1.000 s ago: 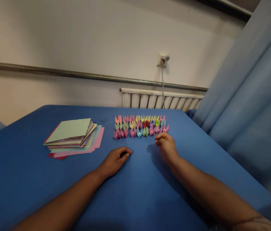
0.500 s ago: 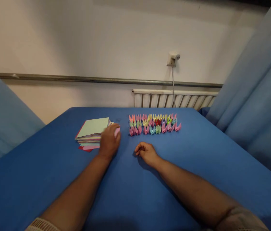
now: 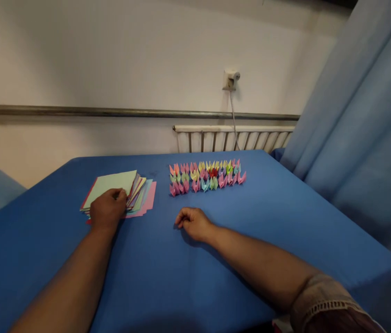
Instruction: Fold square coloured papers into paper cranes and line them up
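Note:
My left hand (image 3: 108, 208) lies over the front of a stack of square coloured paper (image 3: 110, 181), its thumb and fingers closed on the sheets at the right side. Pale green paper is on top, and lower sheets in yellow, blue and pink fan out to the right. How many sheets it grips is hidden. My right hand (image 3: 194, 224) rests on the table with curled fingers, and nothing shows in them. Beyond it stand rows of small folded paper cranes (image 3: 205, 186) in pink, yellow, green, blue and red.
A blue cloth covers the table (image 3: 251, 222). Behind it are a white radiator (image 3: 212, 128), a metal pipe (image 3: 112, 113) and a wall socket (image 3: 229, 79) with a plugged-in cord. A blue curtain (image 3: 351, 120) hangs at the right.
My left hand has moved left, from beside the stack's right edge onto the stack. The lower sheets now fan out to the right. The view has turned rightward; my right hand stays resting.

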`<state>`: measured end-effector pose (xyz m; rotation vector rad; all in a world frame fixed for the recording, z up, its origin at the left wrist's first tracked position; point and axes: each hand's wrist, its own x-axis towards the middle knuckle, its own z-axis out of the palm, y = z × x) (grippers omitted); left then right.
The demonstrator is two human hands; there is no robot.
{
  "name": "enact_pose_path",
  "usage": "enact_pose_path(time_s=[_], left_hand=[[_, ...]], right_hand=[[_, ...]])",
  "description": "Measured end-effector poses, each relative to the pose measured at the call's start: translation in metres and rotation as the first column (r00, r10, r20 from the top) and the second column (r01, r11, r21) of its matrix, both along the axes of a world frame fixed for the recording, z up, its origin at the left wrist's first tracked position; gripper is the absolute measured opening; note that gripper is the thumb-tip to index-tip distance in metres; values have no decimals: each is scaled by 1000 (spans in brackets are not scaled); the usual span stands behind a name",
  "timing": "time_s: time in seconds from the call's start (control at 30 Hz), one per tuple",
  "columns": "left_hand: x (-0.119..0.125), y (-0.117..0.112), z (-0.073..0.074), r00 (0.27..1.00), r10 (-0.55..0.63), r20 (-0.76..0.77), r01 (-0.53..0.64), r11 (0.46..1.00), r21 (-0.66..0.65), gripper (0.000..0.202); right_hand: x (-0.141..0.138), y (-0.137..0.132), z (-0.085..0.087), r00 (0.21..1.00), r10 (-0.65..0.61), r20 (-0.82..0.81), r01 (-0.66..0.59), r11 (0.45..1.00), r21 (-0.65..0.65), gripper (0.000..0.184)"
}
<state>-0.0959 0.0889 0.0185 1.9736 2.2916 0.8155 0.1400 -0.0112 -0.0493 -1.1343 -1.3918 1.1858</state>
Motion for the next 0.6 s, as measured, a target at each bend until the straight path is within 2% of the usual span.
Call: enact_pose_path(time_s=[0.2,0.37,0.47,0.6], left_hand=[[1,1,-2,994,-86,-74,88,996,31,42],[0,-2,-1,1000,-15,20,14,999,42,38],[-2,-1,-1,990,19,138,-33,994,100,35],[-4,-1,-2,975,33,222,-78,977,200,33]], right_hand=[[0,-5,9,994,19,111,-23,999,34,31],[2,-8,15,991,21,135,-30,997,66,32],[0,-7,14,997,32,68,-34,999,23,33],[-1,0,10,980,-45,-193,19,991,-134,34]])
